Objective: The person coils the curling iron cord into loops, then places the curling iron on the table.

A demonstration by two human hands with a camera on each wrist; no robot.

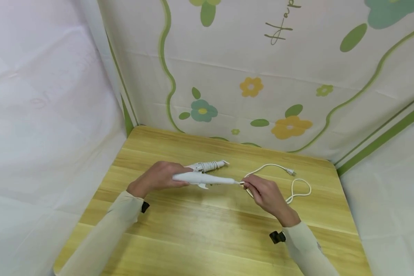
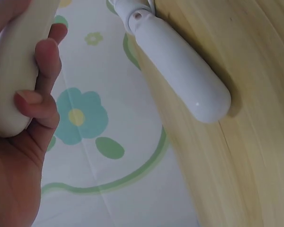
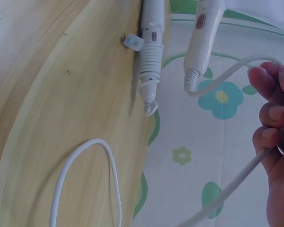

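Note:
A white curling iron (image 1: pixel 214 179) is held up level over the table by my left hand (image 1: pixel 163 174), whose fingers wrap its thick rounded end. At the handle's other end, its white cord (image 3: pixel 236 68) runs in a bend to my right hand (image 1: pixel 266 193). The right fingers pinch that cord a short way from the handle, as the right wrist view shows. A second white curling iron (image 2: pixel 184 71) lies on the table just behind the held one. Its own cord (image 3: pixel 150 61) is wound in tight coils around the handle.
The rest of the loose cord (image 1: pixel 305 193) loops on the wooden table (image 1: pixel 193 237) at the right, and its plug (image 1: pixel 290 172) lies near the back. Flower-printed cloth (image 1: pixel 227 96) stands along the table's back edge, with pale cloth walls on both sides.

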